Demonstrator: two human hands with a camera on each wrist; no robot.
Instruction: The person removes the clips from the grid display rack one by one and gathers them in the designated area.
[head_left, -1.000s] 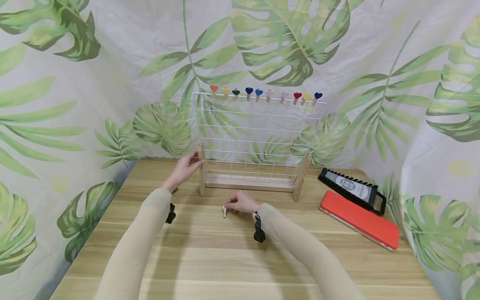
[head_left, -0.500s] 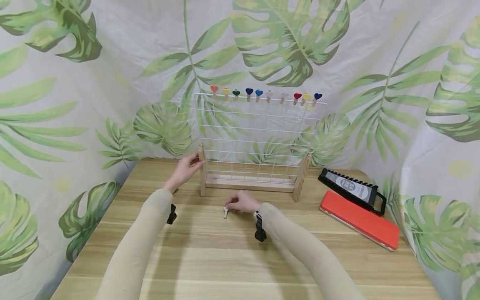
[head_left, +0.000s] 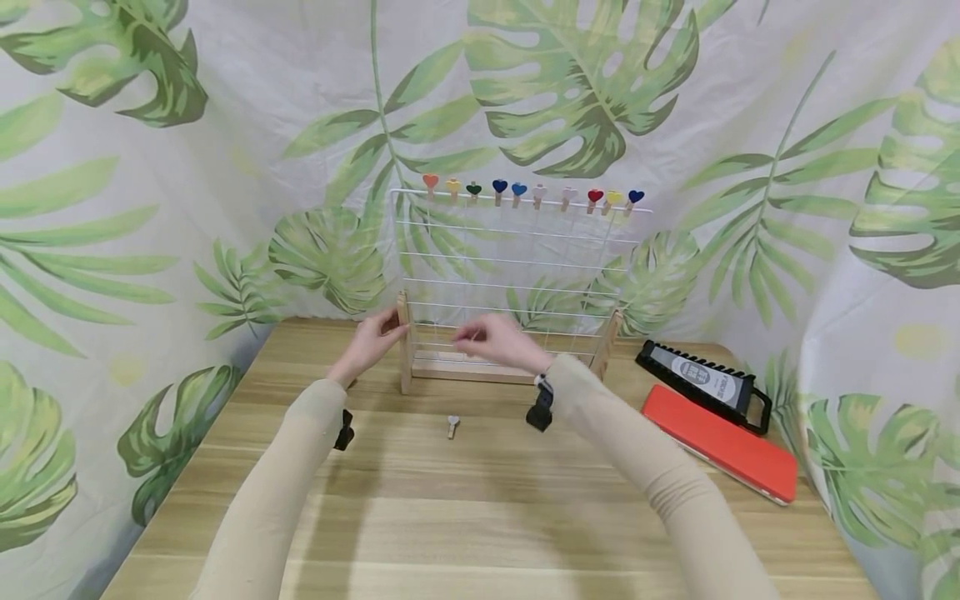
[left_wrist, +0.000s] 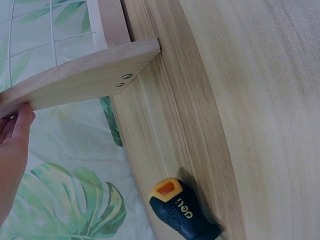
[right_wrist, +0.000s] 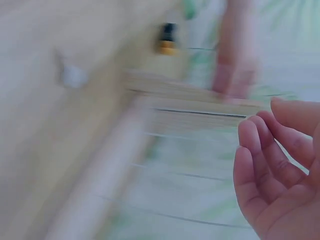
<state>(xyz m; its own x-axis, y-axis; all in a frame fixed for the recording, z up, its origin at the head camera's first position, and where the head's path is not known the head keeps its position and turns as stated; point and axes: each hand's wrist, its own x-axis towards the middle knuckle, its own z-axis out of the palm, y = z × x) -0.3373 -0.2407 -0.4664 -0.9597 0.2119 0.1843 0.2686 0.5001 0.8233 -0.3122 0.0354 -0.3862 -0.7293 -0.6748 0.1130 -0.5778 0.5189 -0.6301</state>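
A wooden-footed rack (head_left: 465,372) with a white wire grid stands on the table in the head view. My left hand (head_left: 371,339) grips its left wooden post (head_left: 406,360), fingers and thumb on either side of it; most fingers are cut off in the left wrist view. My right hand (head_left: 504,342) hovers before the lower grid. Its fingers (right_wrist: 248,137) curve loosely with nothing between them in the right wrist view. A wooden peg with a pale heart (head_left: 453,427) lies on the table in front of the rack. Several coloured heart pegs (head_left: 500,188) sit along the grid's top wire.
A black-and-yellow handle (left_wrist: 182,212) marked "deli" lies left of the rack. To the right are a red flat case (head_left: 716,442) and a black toothed holder (head_left: 701,379). A leaf-printed cloth (head_left: 247,192) hangs behind and beside the table (head_left: 420,525).
My right hand has let go of the pale heart peg, leaving it on the table, and has moved up and forward towards the grid. The left hand stays on the post.
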